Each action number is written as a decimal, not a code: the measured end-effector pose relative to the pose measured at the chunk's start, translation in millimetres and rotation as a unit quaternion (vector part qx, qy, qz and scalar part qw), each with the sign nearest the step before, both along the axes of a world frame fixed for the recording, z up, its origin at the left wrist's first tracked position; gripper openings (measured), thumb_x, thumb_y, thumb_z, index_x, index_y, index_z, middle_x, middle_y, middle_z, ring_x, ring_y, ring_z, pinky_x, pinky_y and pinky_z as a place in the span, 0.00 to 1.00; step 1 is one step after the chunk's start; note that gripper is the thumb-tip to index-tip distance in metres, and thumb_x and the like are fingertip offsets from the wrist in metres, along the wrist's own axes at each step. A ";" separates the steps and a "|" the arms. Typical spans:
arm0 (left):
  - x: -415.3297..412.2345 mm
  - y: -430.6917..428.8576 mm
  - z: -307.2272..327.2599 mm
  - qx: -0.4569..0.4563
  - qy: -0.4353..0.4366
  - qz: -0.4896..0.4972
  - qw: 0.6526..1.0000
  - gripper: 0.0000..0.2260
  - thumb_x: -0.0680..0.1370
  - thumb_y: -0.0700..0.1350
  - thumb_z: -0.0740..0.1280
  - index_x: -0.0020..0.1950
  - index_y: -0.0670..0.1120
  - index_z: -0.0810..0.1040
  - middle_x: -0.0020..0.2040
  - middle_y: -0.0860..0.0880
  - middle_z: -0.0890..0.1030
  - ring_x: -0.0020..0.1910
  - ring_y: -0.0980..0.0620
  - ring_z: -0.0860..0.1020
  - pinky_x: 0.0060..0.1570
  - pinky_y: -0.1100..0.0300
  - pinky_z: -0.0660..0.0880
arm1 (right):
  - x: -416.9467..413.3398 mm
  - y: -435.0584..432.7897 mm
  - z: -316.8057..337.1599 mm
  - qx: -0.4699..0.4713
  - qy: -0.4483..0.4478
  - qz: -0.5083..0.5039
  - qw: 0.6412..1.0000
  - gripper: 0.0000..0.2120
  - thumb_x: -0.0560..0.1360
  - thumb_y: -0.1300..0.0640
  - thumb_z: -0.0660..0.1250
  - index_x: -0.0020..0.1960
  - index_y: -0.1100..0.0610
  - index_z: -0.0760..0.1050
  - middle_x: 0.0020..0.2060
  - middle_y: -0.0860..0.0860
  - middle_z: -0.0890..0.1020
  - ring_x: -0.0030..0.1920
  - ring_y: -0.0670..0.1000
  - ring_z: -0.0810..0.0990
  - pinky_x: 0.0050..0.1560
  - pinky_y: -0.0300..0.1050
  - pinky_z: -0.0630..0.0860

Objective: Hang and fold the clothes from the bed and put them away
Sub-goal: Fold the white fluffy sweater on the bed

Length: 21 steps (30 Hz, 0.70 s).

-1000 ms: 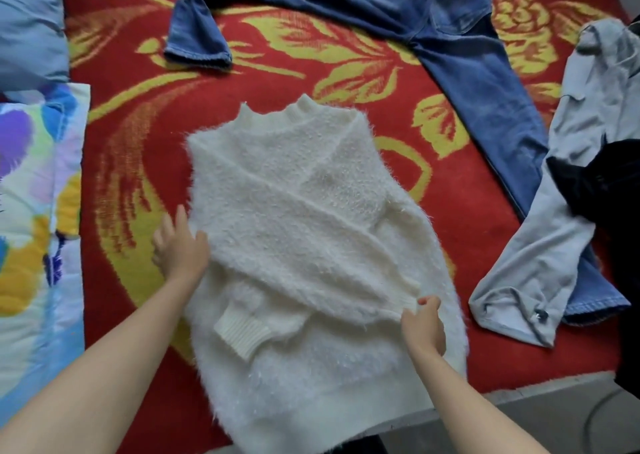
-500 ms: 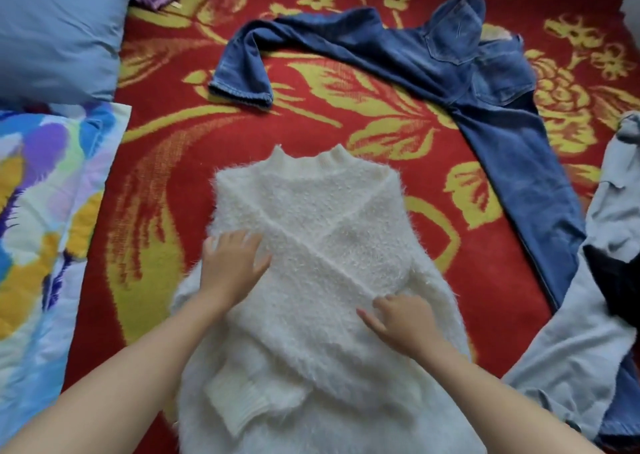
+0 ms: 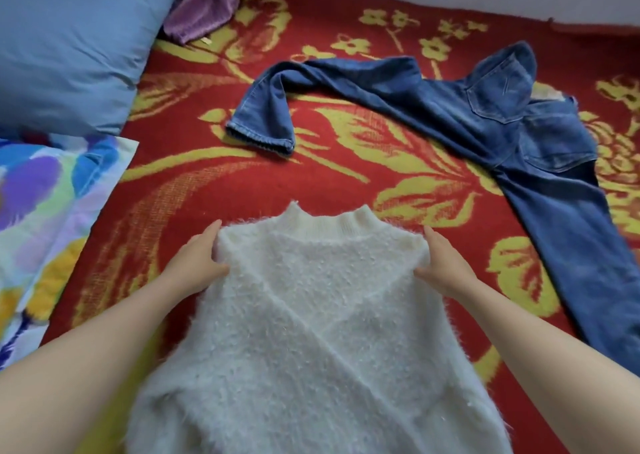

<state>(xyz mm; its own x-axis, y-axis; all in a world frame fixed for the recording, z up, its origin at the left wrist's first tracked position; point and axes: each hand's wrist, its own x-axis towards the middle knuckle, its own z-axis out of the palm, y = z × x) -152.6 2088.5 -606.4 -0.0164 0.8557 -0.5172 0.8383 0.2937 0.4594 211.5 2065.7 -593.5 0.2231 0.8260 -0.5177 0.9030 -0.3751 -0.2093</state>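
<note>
Far left: a multicoloured sheet [image 3: 41,211] is lying along the edge of the bed [image 3: 346,162], which is spread in red with yellow flowers. Behind the sheet a blue pillow [image 3: 69,48] is resting at the head corner, with a purple cloth [image 3: 204,6] bunched against its right side.

Left of centre: the left hand [image 3: 199,263] is holding the sweater [image 3: 311,332] at its left shoulder. The grip is clamped on the knit, with the thumb lying on top and the fingers running along the shoulder edge.

Centre: the sweater is lying flat on the bed, directly in front of the person, with the collar pointing away. It is white and fluffy, with a ribbed stand-up collar. Both sleeves are lying folded across the front, crossing in an X over the chest. The hem is running out of view at the bottom.

Right of centre: the right hand [image 3: 446,266] is holding the right shoulder the same way, its grip clamped on the knit with the thumb on top.

Right: blue jeans [image 3: 485,117] are lying unfolded beyond the sweater and apart from it. One leg is bending left toward the pillow, the other is trailing down the right side, and a back pocket is facing up.
</note>
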 end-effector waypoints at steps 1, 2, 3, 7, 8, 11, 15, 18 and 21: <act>-0.7 2.5 -1.8 -0.002 -0.028 0.022 0.999 0.38 0.73 0.39 0.69 0.77 0.49 0.52 0.65 0.43 0.71 0.52 0.47 0.73 0.48 0.57 0.68 | -1.4 1.6 -1.8 -0.004 0.018 -0.027 0.999 0.43 0.73 0.64 0.66 0.77 0.52 0.43 0.76 0.52 0.55 0.73 0.55 0.61 0.68 0.56 0.66; -0.9 7.3 -4.7 0.001 -0.062 0.055 0.997 0.38 0.72 0.38 0.70 0.77 0.48 0.54 0.60 0.43 0.73 0.51 0.48 0.72 0.47 0.58 0.68 | -1.5 5.0 -4.9 -0.004 0.025 -0.052 0.998 0.44 0.72 0.64 0.67 0.77 0.51 0.43 0.75 0.51 0.59 0.71 0.56 0.64 0.68 0.58 0.64; -0.8 10.7 -5.4 0.004 -0.093 0.092 0.991 0.38 0.71 0.36 0.71 0.77 0.47 0.56 0.54 0.45 0.75 0.49 0.49 0.73 0.46 0.60 0.68 | -1.7 7.2 -5.4 -0.011 0.026 -0.079 0.997 0.45 0.71 0.63 0.67 0.77 0.50 0.43 0.73 0.51 0.63 0.68 0.57 0.68 0.68 0.60 0.61; -7.7 22.9 -0.1 0.009 -0.153 0.178 0.972 0.25 0.70 0.30 0.71 0.67 0.38 0.72 0.38 0.48 0.76 0.34 0.57 0.75 0.34 0.72 0.69 | 13.1 13.6 -5.5 0.010 0.088 -0.185 0.979 0.36 0.65 0.65 0.72 0.71 0.62 0.64 0.62 0.57 0.76 0.64 0.62 0.73 0.67 0.63 0.62; -10.7 23.3 2.1 0.007 -0.145 0.172 0.974 0.20 0.70 0.30 0.71 0.62 0.37 0.76 0.37 0.48 0.77 0.33 0.59 0.74 0.33 0.74 0.69 | 16.9 12.7 -1.8 0.010 0.111 -0.190 0.975 0.27 0.64 0.66 0.72 0.62 0.67 0.72 0.53 0.60 0.79 0.58 0.63 0.77 0.63 0.61 0.68; -16.0 16.8 6.5 -0.019 -0.118 0.154 0.981 0.23 0.70 0.35 0.73 0.65 0.40 0.75 0.44 0.46 0.78 0.42 0.52 0.74 0.43 0.68 0.69 | 18.0 0.8 14.0 0.027 0.170 -0.187 0.967 0.06 0.67 0.71 0.71 0.43 0.66 0.77 0.39 0.57 0.79 0.38 0.53 0.77 0.40 0.44 0.75; 1.6 0.1 5.4 -0.109 -0.215 0.214 0.947 0.43 0.70 0.41 0.75 0.77 0.48 0.53 0.72 0.43 0.65 0.67 0.45 0.68 0.63 0.50 0.67 | 16.2 -11.7 23.3 0.062 0.195 -0.155 0.967 0.06 0.69 0.70 0.70 0.40 0.63 0.74 0.36 0.53 0.76 0.37 0.50 0.72 0.35 0.41 0.68; 22.1 -6.3 9.0 -0.031 -0.217 0.238 0.946 0.27 0.70 0.35 0.74 0.67 0.43 0.71 0.60 0.42 0.77 0.53 0.46 0.77 0.52 0.53 0.75 | 18.8 -19.6 23.7 0.084 0.180 -0.133 0.971 0.08 0.69 0.70 0.70 0.39 0.61 0.72 0.35 0.52 0.74 0.35 0.49 0.70 0.34 0.42 0.66; 21.3 -18.2 31.2 0.040 -0.222 0.193 0.955 0.11 0.70 0.32 0.72 0.43 0.48 0.77 0.41 0.47 0.80 0.37 0.50 0.78 0.32 0.62 0.76 | 23.5 -32.7 32.2 0.127 0.183 -0.135 0.966 0.08 0.69 0.70 0.70 0.39 0.59 0.73 0.35 0.52 0.76 0.36 0.50 0.71 0.35 0.44 0.67</act>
<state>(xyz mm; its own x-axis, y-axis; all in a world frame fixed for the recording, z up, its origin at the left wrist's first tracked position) -131.3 2070.3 -575.2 -0.1322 0.8671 -0.4802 0.3925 0.4907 0.7780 235.0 2033.1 -561.3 0.2888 0.8743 -0.3902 0.6281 -0.4806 -0.6119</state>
